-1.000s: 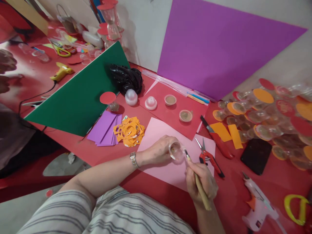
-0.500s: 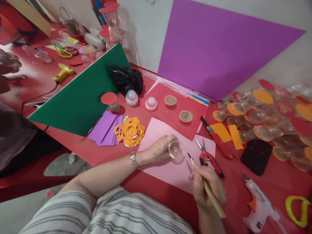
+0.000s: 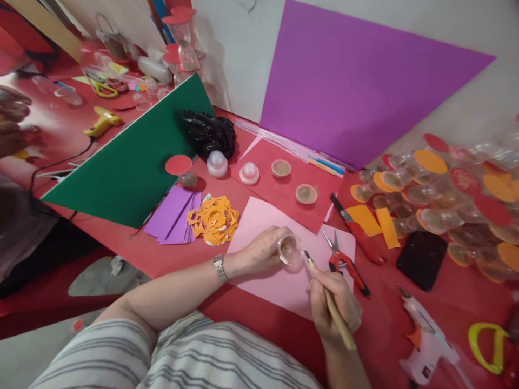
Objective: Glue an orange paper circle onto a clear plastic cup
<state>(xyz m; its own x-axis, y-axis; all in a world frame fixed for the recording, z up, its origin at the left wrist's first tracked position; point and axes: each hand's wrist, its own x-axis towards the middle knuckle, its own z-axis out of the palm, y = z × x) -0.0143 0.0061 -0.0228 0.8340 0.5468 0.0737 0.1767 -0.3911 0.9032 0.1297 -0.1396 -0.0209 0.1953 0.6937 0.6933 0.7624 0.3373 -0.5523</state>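
Note:
My left hand grips a small clear plastic cup, tilted so its round opening faces up toward me. Between the fingers of my right hand is a wooden-handled brush-like tool with a dark tip; whether that tip is bristle or blade is too small to tell. The tip is at the cup's right side, touching or very close to it. Both hands are over a pink paper sheet. Red-handled snips lie partly spread just beyond my right hand.
Two sand-filled cups sit on red card. Orange cut paper and purple strips lie left. To the right are a red cutter, black phone, glue gun and stacked plastic cups. A green board stands left; another person's hands are beyond.
My right hand has moved left, bringing the tool's tip from a gap away up to the cup's side. My left hand still holds the cup in nearly the same place.

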